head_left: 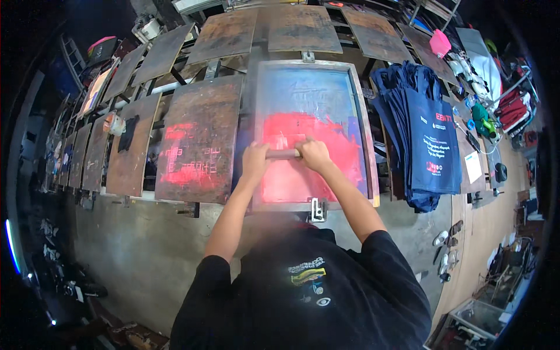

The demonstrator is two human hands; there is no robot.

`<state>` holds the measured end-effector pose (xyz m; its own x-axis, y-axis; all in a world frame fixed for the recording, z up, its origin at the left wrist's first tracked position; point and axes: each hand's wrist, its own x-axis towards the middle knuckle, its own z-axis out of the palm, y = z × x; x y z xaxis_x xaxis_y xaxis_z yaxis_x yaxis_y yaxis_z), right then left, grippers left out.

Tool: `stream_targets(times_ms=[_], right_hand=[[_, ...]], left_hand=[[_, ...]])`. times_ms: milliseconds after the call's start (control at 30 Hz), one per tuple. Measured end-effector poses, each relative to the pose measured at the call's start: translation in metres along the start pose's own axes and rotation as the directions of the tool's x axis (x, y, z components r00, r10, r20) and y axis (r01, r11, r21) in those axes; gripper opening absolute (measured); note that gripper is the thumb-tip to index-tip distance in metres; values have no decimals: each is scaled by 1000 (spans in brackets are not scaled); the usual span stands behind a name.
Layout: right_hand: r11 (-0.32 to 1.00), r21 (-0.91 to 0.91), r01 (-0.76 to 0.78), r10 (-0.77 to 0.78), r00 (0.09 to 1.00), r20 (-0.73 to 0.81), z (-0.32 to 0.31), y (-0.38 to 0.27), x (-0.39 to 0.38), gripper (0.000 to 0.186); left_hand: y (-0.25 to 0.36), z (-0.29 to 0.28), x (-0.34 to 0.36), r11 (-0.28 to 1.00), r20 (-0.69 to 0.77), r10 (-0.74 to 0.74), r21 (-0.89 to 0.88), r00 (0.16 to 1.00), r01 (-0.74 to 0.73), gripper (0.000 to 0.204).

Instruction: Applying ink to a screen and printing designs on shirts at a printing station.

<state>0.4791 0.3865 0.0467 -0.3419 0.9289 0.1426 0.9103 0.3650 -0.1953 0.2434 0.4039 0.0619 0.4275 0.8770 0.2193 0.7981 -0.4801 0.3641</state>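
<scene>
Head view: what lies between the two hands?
The squeegee's middle stretch spans the gap between the left hand and right hand, above pink ink on the screen. The head view shows this.

Squeegee (pixel 282 154): brownish bar, crosswise, mid-screen. Printing screen (pixel 364 137): rectangular, pale frame, bluish far end. Pink-red ink (pixel 297 182) covers near part.

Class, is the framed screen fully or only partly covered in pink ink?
Partly: pink ink covers much of the lower area, but the framed screen shows blue across its top.
</scene>
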Motion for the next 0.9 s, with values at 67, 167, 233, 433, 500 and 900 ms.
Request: stream_targets(times_ms=[67,167,233,433,500,900], right_hand=[[997,-70,-29,22,995,-92,13,-17,-27,13],[999,-37,-23,11,957,-291,11,-60,-80,14],[1000,-24,-20,12,957,-289,6,-74,-105,18],[996,88,17,-19,1000,21,-23,-64,-88,30],[995,79,64,-80,971,224,-26,-38,-50,34],[997,73,-31,35,998,-43,1,-22,-28,11]], left_hand=[[-2,7,-25,996,10,71,-50,997,-71,33],[18,5,-80,987,36,130,-96,991,-126,34],[29,-11,-105,988,95,124,-106,988,-114,34],[20,-10,-106,961,-24,142,-237,990,-143,34],[3,-6,-76,960,3,181,-219,983,-176,34],[-5,5,-49,990,-52,126,-60,991,-129,41]])
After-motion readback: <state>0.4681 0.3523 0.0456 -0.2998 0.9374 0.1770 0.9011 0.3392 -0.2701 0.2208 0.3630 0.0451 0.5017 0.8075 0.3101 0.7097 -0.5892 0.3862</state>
